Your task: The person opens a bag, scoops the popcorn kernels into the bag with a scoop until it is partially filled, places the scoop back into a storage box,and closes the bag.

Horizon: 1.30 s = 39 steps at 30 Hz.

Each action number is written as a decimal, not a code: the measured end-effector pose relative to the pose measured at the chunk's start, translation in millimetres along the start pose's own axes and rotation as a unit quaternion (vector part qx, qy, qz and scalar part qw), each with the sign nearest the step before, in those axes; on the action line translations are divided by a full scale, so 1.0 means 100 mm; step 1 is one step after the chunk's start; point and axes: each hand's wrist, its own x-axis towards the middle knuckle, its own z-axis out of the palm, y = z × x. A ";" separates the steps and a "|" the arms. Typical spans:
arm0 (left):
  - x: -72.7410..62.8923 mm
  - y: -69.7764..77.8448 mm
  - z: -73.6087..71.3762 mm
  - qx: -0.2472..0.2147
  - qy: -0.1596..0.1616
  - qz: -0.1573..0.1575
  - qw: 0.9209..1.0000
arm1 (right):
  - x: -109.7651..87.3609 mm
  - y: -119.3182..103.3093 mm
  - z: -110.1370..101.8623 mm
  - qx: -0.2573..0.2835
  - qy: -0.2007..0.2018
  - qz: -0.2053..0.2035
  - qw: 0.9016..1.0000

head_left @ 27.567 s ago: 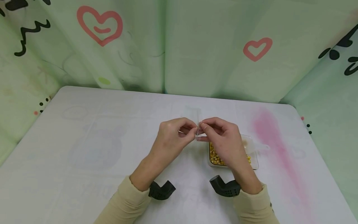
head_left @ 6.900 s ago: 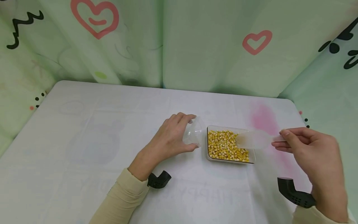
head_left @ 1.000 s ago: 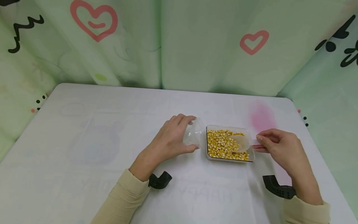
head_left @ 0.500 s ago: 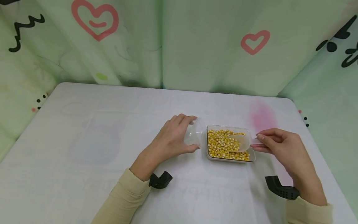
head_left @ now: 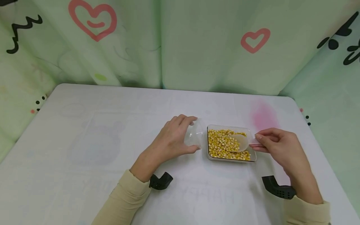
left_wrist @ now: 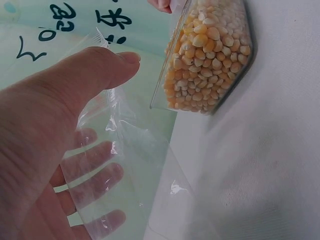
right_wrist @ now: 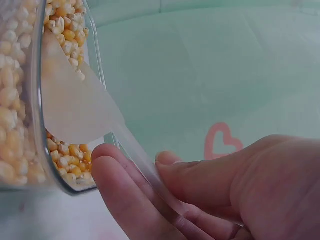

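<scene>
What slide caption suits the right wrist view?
Right hand holds a translucent scoop dipped into a container of corn kernels.

A pale green curtain (head_left: 197,62) hangs behind the table (head_left: 112,175) and along both its sides, with vertical folds. Its printed markings: a large pink heart outline (head_left: 95,24) enclosing a smile stroke, upper left; a smaller pink heart outline (head_left: 255,40), upper right; a black squiggle (head_left: 15,39) at far left; black shapes (head_left: 333,44) at far right; a light green oval (head_left: 100,77) low near the tabletop's back edge. Small dots, black and pink, appear beside both table ends. The left wrist view shows black characters (left_wrist: 114,19). The tabletop is white, back corners rounded, with a blurred pink patch (head_left: 262,115) at right and faint greyish traces (head_left: 104,137) at left.
</scene>
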 end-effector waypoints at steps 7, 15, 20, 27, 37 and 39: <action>0.00 0.00 0.00 -0.002 -0.002 -0.005 1.000 | -0.01 -0.05 0.07 -0.027 0.007 0.000 1.000; 0.00 0.00 -0.01 0.003 -0.001 -0.006 1.000 | -0.01 -0.13 0.16 -0.029 0.012 -0.021 0.999; 0.00 0.00 -0.01 0.001 -0.006 -0.011 1.000 | 0.02 -0.07 0.12 0.021 -0.015 -0.017 1.000; 0.00 0.00 -0.01 0.001 -0.005 -0.011 1.000 | 0.03 0.01 0.08 0.078 -0.047 -0.009 0.996; 0.00 0.00 -0.01 0.001 0.001 -0.006 1.000 | 0.05 0.08 0.02 0.144 -0.055 -0.004 0.988; 0.00 0.00 -0.02 0.000 0.002 -0.005 1.000 | 0.05 0.10 0.01 0.170 -0.058 -0.003 0.984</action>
